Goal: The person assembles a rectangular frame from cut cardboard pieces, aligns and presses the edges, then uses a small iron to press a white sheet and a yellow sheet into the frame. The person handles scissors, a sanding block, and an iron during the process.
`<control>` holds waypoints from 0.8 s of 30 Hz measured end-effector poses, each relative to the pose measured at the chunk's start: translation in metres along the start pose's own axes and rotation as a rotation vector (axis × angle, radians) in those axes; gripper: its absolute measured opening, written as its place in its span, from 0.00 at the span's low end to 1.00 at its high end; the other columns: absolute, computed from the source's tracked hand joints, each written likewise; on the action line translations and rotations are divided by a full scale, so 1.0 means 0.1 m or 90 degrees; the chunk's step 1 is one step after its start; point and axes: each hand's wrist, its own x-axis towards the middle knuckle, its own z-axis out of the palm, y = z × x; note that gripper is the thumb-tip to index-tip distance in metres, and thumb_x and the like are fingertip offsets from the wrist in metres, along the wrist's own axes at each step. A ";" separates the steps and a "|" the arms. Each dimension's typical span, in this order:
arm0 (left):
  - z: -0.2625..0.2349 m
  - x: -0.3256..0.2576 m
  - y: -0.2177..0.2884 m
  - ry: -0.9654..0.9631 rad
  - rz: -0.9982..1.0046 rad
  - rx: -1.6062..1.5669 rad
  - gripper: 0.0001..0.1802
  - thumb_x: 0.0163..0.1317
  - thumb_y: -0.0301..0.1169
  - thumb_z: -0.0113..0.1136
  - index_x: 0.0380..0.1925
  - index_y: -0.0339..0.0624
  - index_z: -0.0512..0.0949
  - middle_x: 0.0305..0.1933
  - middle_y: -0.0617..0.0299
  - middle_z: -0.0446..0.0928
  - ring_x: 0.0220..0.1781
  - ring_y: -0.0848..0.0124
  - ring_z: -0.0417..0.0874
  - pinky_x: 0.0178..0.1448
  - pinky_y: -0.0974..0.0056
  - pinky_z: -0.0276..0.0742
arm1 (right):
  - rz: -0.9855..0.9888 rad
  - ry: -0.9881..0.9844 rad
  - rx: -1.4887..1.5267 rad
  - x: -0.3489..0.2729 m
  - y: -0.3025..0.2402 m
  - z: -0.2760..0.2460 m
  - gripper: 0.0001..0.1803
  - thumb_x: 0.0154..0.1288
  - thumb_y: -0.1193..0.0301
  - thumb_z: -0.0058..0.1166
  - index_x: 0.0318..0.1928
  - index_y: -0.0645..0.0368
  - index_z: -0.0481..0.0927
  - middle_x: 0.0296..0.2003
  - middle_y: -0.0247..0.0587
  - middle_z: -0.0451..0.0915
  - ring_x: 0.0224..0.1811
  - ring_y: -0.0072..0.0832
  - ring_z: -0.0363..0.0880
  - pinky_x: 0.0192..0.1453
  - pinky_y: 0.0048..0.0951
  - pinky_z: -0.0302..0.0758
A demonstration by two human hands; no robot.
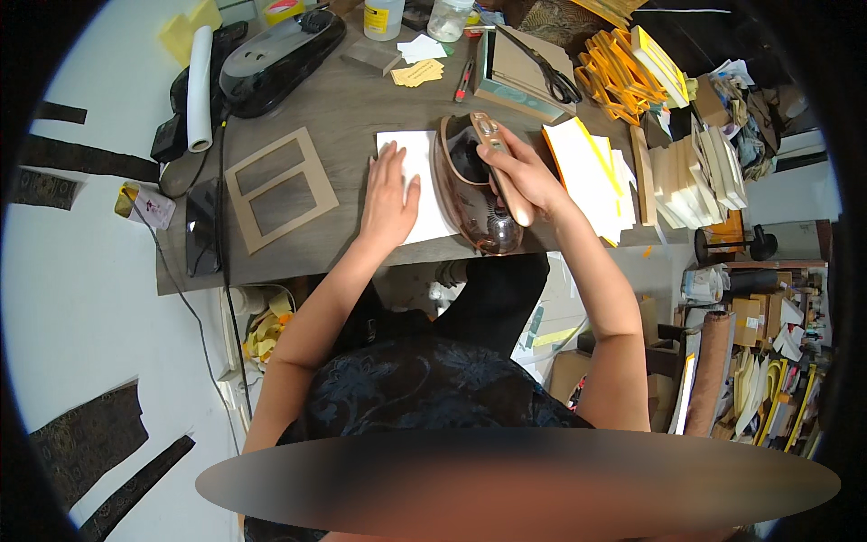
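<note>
Our right hand (524,176) is closed round the handle of the brown iron (474,185), which sits on the right edge of the white sheet (411,185). Our left hand (388,194) lies flat and open, pressing that sheet onto the grey table (352,113), beside a cardboard frame (280,188).

One iron (479,185), one white sheet (417,185), two bottles (384,18).

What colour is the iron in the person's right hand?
Brown, translucent body with a tan handle; the iron shows best in the head view, under the right hand.
</note>
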 end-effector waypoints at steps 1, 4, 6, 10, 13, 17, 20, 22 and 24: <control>-0.02 0.01 -0.02 0.040 -0.036 -0.062 0.26 0.76 0.35 0.51 0.69 0.31 0.67 0.77 0.35 0.62 0.81 0.41 0.60 0.84 0.43 0.53 | -0.004 -0.013 0.002 0.02 -0.03 0.07 0.45 0.71 0.54 0.65 0.82 0.47 0.58 0.34 0.32 0.78 0.26 0.22 0.78 0.26 0.26 0.77; -0.07 0.02 -0.06 0.149 -0.130 -0.207 0.20 0.76 0.28 0.48 0.64 0.33 0.69 0.77 0.39 0.64 0.78 0.44 0.66 0.81 0.50 0.60 | -0.024 -0.048 0.011 0.08 -0.07 0.27 0.45 0.72 0.55 0.65 0.82 0.48 0.58 0.36 0.33 0.80 0.27 0.21 0.78 0.28 0.25 0.76; -0.04 0.02 -0.10 0.206 -0.135 -0.286 0.19 0.76 0.25 0.46 0.65 0.34 0.68 0.78 0.40 0.64 0.78 0.47 0.67 0.80 0.51 0.61 | -0.050 -0.062 -0.009 0.19 -0.04 0.37 0.46 0.71 0.54 0.65 0.82 0.49 0.58 0.39 0.33 0.81 0.28 0.20 0.78 0.30 0.24 0.76; -0.01 0.02 -0.25 0.276 -0.148 -0.395 0.18 0.77 0.27 0.45 0.64 0.35 0.69 0.78 0.43 0.64 0.78 0.51 0.67 0.80 0.52 0.61 | -0.054 -0.104 -0.008 0.24 -0.15 0.56 0.50 0.67 0.53 0.68 0.81 0.59 0.59 0.68 0.49 0.76 0.65 0.31 0.77 0.67 0.29 0.73; 0.00 0.05 -0.33 0.293 -0.154 -0.445 0.18 0.78 0.29 0.44 0.63 0.36 0.69 0.77 0.44 0.65 0.77 0.53 0.68 0.81 0.53 0.59 | -0.062 -0.114 -0.032 0.28 -0.20 0.66 0.48 0.68 0.53 0.67 0.81 0.56 0.60 0.61 0.45 0.79 0.53 0.27 0.78 0.56 0.27 0.74; 0.01 0.08 -0.43 0.296 -0.159 -0.488 0.18 0.80 0.33 0.43 0.62 0.36 0.70 0.76 0.46 0.66 0.77 0.56 0.68 0.82 0.54 0.58 | -0.072 -0.124 -0.050 0.34 -0.19 0.71 0.46 0.71 0.54 0.66 0.82 0.53 0.59 0.49 0.38 0.83 0.33 0.19 0.79 0.35 0.23 0.77; 0.01 0.10 -0.48 0.300 -0.162 -0.512 0.18 0.81 0.35 0.43 0.62 0.36 0.70 0.75 0.47 0.66 0.77 0.58 0.68 0.83 0.55 0.56 | -0.081 -0.124 -0.032 0.27 -0.19 0.76 0.46 0.71 0.55 0.66 0.81 0.55 0.58 0.55 0.42 0.82 0.41 0.21 0.81 0.42 0.24 0.79; 0.02 0.11 -0.51 0.303 -0.166 -0.529 0.18 0.82 0.37 0.42 0.61 0.37 0.70 0.75 0.48 0.67 0.76 0.59 0.69 0.83 0.55 0.56 | -0.100 -0.112 -0.030 0.20 -0.14 0.81 0.49 0.69 0.53 0.67 0.81 0.60 0.58 0.65 0.50 0.78 0.61 0.30 0.78 0.64 0.29 0.75; 0.02 0.11 -0.55 0.314 -0.161 -0.564 0.18 0.83 0.38 0.43 0.61 0.37 0.70 0.75 0.49 0.67 0.76 0.60 0.69 0.84 0.55 0.55 | -0.097 -0.108 -0.024 0.05 -0.09 0.86 0.47 0.69 0.55 0.67 0.80 0.60 0.59 0.65 0.51 0.78 0.62 0.31 0.78 0.66 0.29 0.73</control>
